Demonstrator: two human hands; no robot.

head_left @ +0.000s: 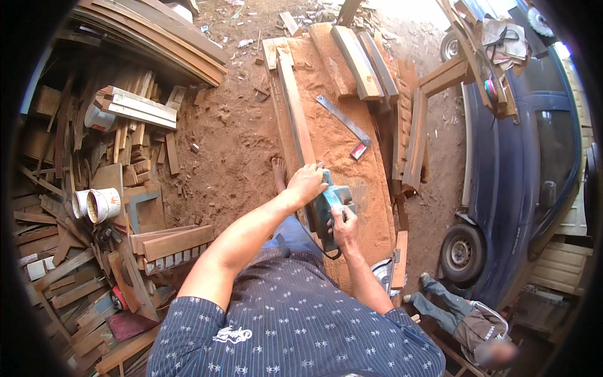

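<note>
A teal electric hand planer (334, 195) rests toward the near end of a long narrow plank (293, 103) on the workbench. My left hand (306, 183) is closed over the planer's front part. My right hand (343, 227) wraps round its rear handle, where a dark cord loops down. To the right of the plank, a metal try square (344, 120) lies on the sawdust-covered bench top (358, 195). The planer's sole and the near end of the plank are hidden by the tool and my hands.
Thick timber pieces (357, 61) lie at the bench's far end. Scrap wood and two white buckets (103, 205) crowd the left. A blue vehicle (502, 169) stands at the right, with another person (468, 320) near its wheel. A circular saw (382, 271) sits close by my right forearm.
</note>
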